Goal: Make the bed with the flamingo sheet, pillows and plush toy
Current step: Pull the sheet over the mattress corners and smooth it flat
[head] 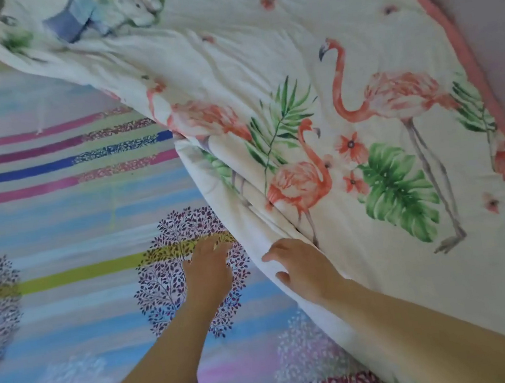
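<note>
- The flamingo sheet [368, 150] lies bunched over the right half of the frame. Its near edge is folded into thick white pleats running from the centre to the lower right. The striped bed cover [55, 217] shows bare across the left.
- The right hand [303, 268] rests on that folded edge at lower centre, fingers a little apart and lightly bent, not plainly clamped on the cloth.
- The left hand [208, 271] hovers just beside the fold, over the striped cover. Its fingers are stretched out and apart, blurred, holding nothing.
- The step in hand looks like taking the fold to spread the sheet toward the left of the frame.
- To do it well, both hands should pinch only the top layer of the pleats, well apart along the edge. They should then draw it low and flat across the cover so nothing is left doubled underneath.
- The pink border [468, 60] at the right is a guide: it should end up parallel to the bed's side.
- A pale blurred shape at the upper left, likely the plush toy [140, 6], sits on the sheet. A hard pull could drag or tip it.
</note>
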Tool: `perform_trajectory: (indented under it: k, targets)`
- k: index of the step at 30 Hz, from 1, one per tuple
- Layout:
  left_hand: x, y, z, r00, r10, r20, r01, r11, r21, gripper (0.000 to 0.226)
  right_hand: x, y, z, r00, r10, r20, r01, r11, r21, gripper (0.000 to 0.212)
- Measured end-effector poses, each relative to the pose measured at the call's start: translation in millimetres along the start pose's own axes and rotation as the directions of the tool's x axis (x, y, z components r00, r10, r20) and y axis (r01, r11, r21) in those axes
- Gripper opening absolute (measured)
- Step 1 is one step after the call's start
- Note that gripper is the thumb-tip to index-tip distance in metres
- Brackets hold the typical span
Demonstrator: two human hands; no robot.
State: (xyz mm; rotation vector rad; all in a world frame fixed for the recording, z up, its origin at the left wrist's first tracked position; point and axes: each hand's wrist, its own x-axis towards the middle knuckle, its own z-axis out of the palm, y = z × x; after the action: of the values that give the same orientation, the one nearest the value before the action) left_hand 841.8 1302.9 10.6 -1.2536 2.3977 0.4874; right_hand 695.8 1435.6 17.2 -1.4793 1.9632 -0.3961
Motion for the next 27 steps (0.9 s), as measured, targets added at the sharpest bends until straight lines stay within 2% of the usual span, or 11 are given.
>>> perform_trajectory:
  k: [6,14,17,20,22,25,27]
  targets:
    - [17.8,-26.4,0.9,0.999,-0.039,-0.011,0.039,0.998,0.043,0.054,28.1,-12.5,15.0,1.000,-0.022,0.022,0.023,0.997,-0.080,0.047]
    - [71.3,-43.4,-13.2,0.998,0.029,-0.058,-0.024,0.996,0.090,0.057,80.0,-17.0,20.6,0.995,-0.094,0.027,0.098,0.970,-0.223,0.068]
    - [87.1,-56.5,-9.4,0.997,0.066,-0.032,-0.063,0.993,0.095,0.056,96.2,-27.8,37.3,0.995,-0.097,0.035,0.103,0.950,-0.295,0.070]
    - [104.4,-77.3,-8.3,0.993,0.110,0.051,-0.116,0.981,0.153,0.060,118.8,-35.8,66.5,0.998,-0.066,0.007,0.063,0.912,-0.404,0.061]
    - [121.6,-94.6,-13.1,0.986,0.159,0.046,-0.165,0.967,0.196,0.061,138.1,-35.7,79.8,0.995,-0.091,-0.033,0.063,0.868,-0.493,0.062]
    - [137.0,-118.9,-19.2,0.973,0.230,0.034,-0.231,0.938,0.260,0.068,162.4,-36.5,74.9,0.998,-0.058,0.036,0.067,0.744,-0.664,0.067]
    - [147.1,-131.4,-21.8,0.953,0.301,0.030,-0.296,0.906,0.303,0.071,179.1,-43.3,76.6,0.998,-0.060,0.003,0.045,0.714,-0.699,0.063]
